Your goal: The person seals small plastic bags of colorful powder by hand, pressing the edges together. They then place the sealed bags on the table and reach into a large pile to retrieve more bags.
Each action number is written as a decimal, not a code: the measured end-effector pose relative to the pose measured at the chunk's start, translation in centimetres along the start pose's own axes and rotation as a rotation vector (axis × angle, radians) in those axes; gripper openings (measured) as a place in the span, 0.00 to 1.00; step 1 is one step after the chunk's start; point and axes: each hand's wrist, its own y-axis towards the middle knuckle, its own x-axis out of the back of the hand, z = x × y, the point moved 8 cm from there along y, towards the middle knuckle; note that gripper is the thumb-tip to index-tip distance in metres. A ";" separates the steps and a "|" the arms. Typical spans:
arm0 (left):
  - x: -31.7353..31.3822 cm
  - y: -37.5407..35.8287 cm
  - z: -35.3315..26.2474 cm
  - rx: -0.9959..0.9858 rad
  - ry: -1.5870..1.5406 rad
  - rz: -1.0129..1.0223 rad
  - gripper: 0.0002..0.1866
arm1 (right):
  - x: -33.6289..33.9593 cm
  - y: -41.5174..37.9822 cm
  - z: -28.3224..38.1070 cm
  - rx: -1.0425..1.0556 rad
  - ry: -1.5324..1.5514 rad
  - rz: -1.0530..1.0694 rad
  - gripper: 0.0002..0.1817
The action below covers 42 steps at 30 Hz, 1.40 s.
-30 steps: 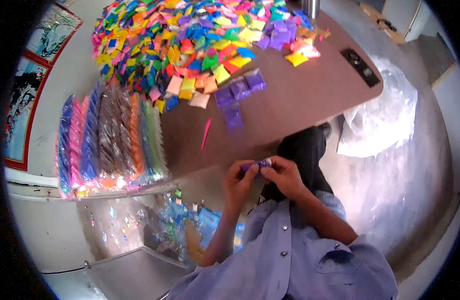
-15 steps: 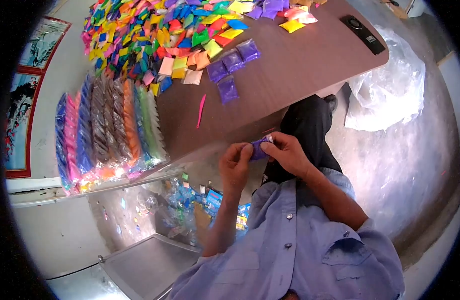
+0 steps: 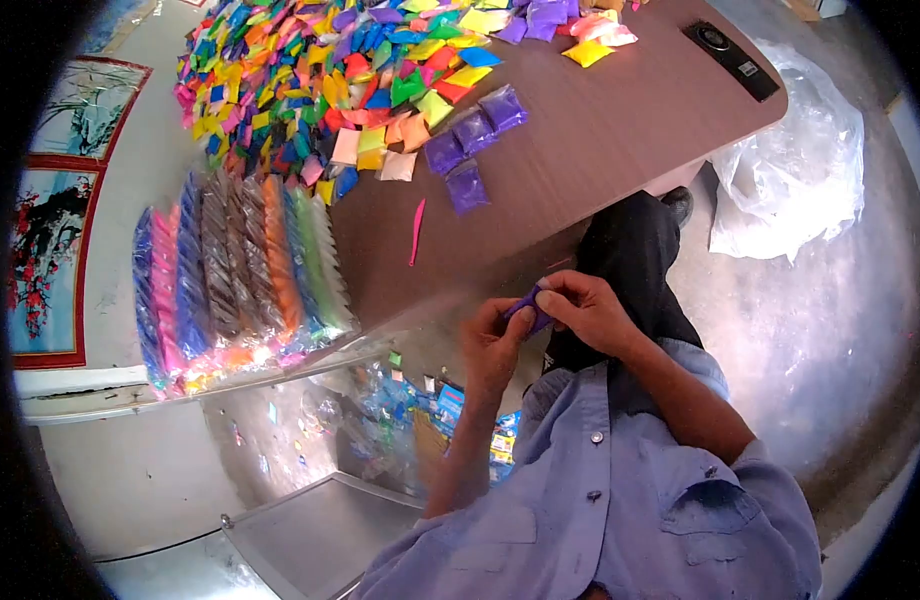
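Note:
Both of my hands hold a small purple packet (image 3: 542, 319) in front of my lap, just off the table's near edge. My left hand (image 3: 490, 350) pinches its left end with the thumb on top. At the other end, the thumb and fingers of my right hand (image 3: 592, 312) close on it. The packet is tilted, and fingers cover much of it. On the table beyond lie several flat clear-wrapped purple packets (image 3: 467, 186). A thin pink plastic stick (image 3: 417, 232) rests to their left.
A big heap of colourful packets (image 3: 310, 90) covers the brown table's (image 3: 570, 150) far left. Bagged twisted coloured strips (image 3: 235, 270) lie at the left edge. A black device (image 3: 730, 62) sits far right, near a clear plastic bag (image 3: 790, 160). Wrappers (image 3: 380, 420) litter the floor.
The purple packet has turned from nearly level to a steeper tilt, and my fingers have shifted on it. The whole view has moved slightly; the things on the table have stayed put.

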 end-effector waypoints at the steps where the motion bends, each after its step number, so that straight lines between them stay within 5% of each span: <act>1: -0.2 0.0 -0.1 -0.002 0.005 0.002 0.12 | 0.1 0.1 -0.1 0.003 0.004 -0.001 0.09; 12: -0.7 0.0 0.0 0.097 0.041 -0.059 0.12 | 0.0 -0.4 0.7 0.127 -0.279 0.051 0.11; 25: -0.5 -0.3 -0.4 0.090 -0.001 -0.236 0.11 | 0.6 -0.6 -0.1 0.037 -0.138 0.037 0.10; 27: -0.8 -0.3 0.3 0.161 0.023 -0.102 0.11 | 0.3 -0.6 0.0 0.058 -0.173 0.064 0.09; 34: -0.9 -0.2 0.0 0.078 -0.068 -0.185 0.12 | -0.1 -0.7 0.4 0.030 -0.133 0.070 0.10; 42: -1.4 -0.6 0.4 0.145 -0.017 -0.056 0.13 | 0.9 -0.3 -0.3 0.036 -0.074 0.017 0.09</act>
